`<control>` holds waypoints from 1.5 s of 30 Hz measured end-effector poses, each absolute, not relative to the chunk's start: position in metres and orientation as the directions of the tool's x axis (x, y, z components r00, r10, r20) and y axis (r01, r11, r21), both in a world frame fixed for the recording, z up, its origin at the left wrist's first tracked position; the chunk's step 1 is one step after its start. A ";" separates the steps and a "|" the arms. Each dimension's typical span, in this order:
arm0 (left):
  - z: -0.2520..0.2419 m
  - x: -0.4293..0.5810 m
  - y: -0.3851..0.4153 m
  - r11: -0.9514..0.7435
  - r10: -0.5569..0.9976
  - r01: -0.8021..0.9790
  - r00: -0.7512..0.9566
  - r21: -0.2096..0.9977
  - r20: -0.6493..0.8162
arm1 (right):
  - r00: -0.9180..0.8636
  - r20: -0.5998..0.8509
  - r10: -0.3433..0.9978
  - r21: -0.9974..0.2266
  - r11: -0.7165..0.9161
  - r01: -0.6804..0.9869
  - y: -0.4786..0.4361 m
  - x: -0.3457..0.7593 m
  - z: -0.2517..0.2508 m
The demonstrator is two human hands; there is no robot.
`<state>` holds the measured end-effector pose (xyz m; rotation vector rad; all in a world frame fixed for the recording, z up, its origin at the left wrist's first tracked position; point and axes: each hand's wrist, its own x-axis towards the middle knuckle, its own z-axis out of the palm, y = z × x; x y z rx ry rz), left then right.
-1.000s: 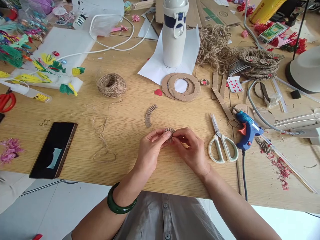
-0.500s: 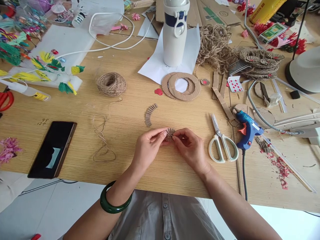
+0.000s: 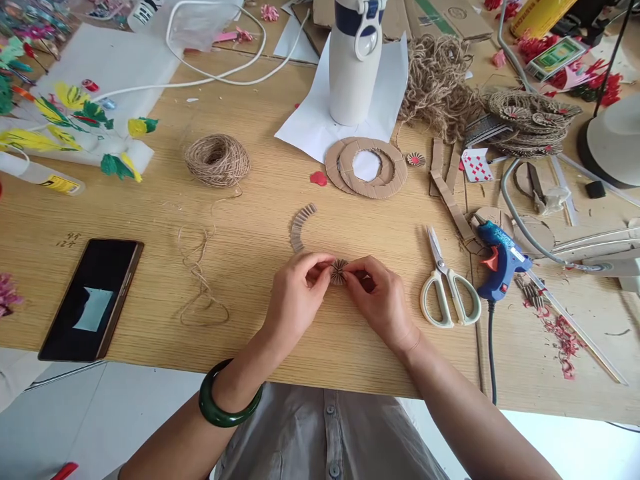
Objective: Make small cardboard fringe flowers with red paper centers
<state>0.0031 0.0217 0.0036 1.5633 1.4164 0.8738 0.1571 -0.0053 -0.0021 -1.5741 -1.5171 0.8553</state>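
Between my two hands is a small round rosette of pleated brown cardboard (image 3: 339, 272), held just above the table near its front edge. My left hand (image 3: 300, 290) pinches its left side between thumb and fingers. On the opposite side, the fingertips of my right hand (image 3: 379, 297) grip its right rim. Just beyond my left hand lies a curved strip of ridged cardboard (image 3: 301, 225). White-handled scissors (image 3: 444, 283) rest to the right of my right hand, blades pointing away. A finished-looking rosette with a red centre (image 3: 415, 159) lies further back.
A blue glue gun (image 3: 501, 260) lies right of the scissors. Cardboard rings (image 3: 395, 177) and a white bottle (image 3: 353, 73) are behind my hands. Left are a twine ball (image 3: 218, 160), loose twine (image 3: 200, 273) and a phone (image 3: 91, 300). Tangled twine (image 3: 435, 83) sits at the back.
The rosette stays pinched in both hands, with a slight shift of the fingers around it. My view has tilted a little, so the table things appear slightly displaced.
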 end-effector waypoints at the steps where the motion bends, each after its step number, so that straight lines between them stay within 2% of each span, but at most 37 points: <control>1: 0.003 0.003 0.021 -0.036 0.992 0.442 0.126 0.896 -0.022 | 0.059 0.058 0.997 -0.871 0.022 0.491 -0.006 0.157 -0.002; 5: 0.004 0.002 0.020 -0.185 0.975 0.556 0.209 0.810 0.079 | 0.022 0.121 0.992 -0.828 0.089 0.553 -0.008 0.155 -0.001; 14: 0.005 -0.008 0.018 -0.400 0.912 0.626 0.344 0.670 0.223 | -0.005 0.147 0.989 -0.769 0.117 0.628 -0.008 0.154 -0.003; 19: 0.005 -0.009 0.019 -0.457 0.884 0.606 0.388 0.651 0.259 | -0.005 0.148 0.989 -0.761 0.117 0.638 -0.008 0.154 -0.004; 26: 0.004 -0.012 0.020 -0.539 0.840 0.632 0.452 0.557 0.300 | -0.022 0.150 0.988 -0.745 0.127 0.655 -0.006 0.155 -0.007; 30: 0.004 -0.013 0.022 -0.535 0.835 0.573 0.468 0.621 0.287 | -0.034 0.162 0.986 -0.732 0.143 0.666 -0.007 0.156 -0.007; 37: 0.003 -0.010 0.022 -0.304 0.934 0.448 0.316 0.841 0.169 | -0.044 0.142 0.989 -0.753 0.137 0.643 -0.006 0.156 -0.006; 39: 0.002 -0.010 0.022 -0.304 0.934 0.467 0.316 0.830 0.164 | -0.047 0.132 0.990 -0.756 0.131 0.641 -0.006 0.157 -0.005; 45: 0.002 -0.013 0.023 -0.467 0.873 0.604 0.432 0.646 0.227 | -0.058 0.113 0.992 -0.739 0.123 0.663 -0.006 0.157 -0.004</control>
